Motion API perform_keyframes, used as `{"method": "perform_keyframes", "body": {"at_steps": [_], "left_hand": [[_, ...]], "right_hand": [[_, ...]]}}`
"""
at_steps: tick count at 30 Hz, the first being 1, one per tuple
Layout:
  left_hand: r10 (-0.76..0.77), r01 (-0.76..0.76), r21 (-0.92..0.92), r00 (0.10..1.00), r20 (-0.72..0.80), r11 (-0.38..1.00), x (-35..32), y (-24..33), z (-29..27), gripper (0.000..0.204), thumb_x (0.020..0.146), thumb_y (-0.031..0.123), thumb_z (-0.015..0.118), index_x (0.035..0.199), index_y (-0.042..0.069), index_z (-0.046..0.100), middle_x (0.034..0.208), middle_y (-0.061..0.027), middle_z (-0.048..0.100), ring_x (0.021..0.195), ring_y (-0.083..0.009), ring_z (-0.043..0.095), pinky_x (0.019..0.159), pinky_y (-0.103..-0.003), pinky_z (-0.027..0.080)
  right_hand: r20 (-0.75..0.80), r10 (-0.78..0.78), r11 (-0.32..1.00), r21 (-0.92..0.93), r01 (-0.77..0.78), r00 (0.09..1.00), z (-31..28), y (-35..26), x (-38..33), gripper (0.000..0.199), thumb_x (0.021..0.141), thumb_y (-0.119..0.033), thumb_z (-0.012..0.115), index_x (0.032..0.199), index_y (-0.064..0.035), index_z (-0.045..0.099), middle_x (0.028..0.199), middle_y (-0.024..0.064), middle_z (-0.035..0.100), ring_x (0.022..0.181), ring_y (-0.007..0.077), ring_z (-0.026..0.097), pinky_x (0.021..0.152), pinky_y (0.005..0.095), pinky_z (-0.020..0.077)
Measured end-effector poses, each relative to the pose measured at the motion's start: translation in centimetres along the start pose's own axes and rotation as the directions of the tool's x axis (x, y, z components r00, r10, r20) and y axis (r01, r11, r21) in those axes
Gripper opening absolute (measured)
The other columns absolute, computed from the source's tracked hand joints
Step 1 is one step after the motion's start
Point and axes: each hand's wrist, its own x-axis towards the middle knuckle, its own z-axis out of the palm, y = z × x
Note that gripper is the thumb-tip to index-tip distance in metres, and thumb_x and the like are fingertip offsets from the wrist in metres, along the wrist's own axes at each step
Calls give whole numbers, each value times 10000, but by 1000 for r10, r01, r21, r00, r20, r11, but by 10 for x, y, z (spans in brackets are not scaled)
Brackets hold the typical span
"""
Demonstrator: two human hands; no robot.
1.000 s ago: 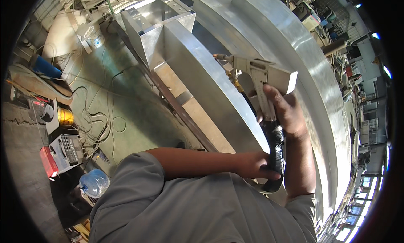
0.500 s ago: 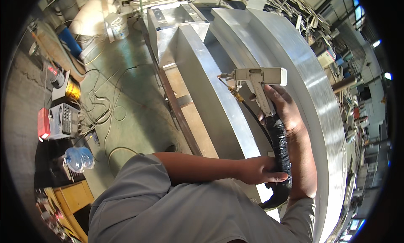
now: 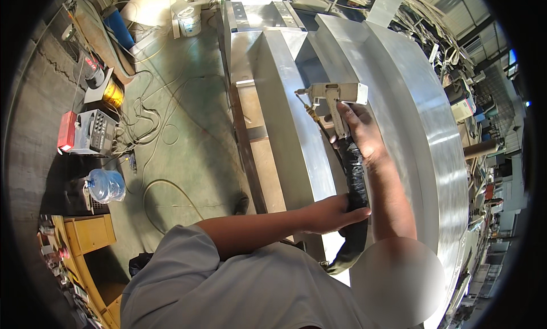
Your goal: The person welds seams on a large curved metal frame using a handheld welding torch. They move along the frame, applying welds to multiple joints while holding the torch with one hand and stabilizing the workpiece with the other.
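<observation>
Your right hand is closed around the grip of a pale grey pistol-shaped welding gun, whose slim nozzle points left and sits just above the top edge of a long brushed-steel panel standing on its side. Your left hand is wrapped around the thick black taped hose that drops from the gun's handle and loops below your wrist. The gun sits between that steel panel and a broad curved shiny sheet-metal wall to your right; the gap between the two is narrow, so the tool has little room sideways. The panel's upper edge runs straight away from you toward a boxy steel housing at the far end. To your left, past the panel, the green concrete floor offers more open room, though loose cables trail across it. Farther left stand a grey welding machine with a red side, a clear blue water bottle and a yellow wooden cabinet, all well apart from your hands.
</observation>
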Motion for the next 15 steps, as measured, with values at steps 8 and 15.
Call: {"method": "perform_keyframes", "body": {"at_steps": [8, 15], "left_hand": [[-68, 68, 5, 998, 13, 998, 15, -9, -28, 792, 1055, 724, 523, 1274, -25, 655, 1048, -119, 736, 974, -210, 722, 889, -375, 580], [-53, 52, 39, 999, 11, 998, 21, -13, -38, 818, 1054, 737, 510, 1226, -45, 676, 1047, -156, 731, 966, -246, 719, 890, -395, 571]], "right_hand": [[38, 37, 996, -79, -33, 999, 1, 17, 35, 512, 1074, -368, 690, 1245, 112, 636, 950, 159, 741, 588, 200, 710, 508, 325, 603], [16, 68, 988, -142, -66, 998, 0, 21, 46, 505, 1082, -376, 686, 1212, 110, 642, 916, 155, 739, 577, 199, 709, 485, 322, 589]]}}
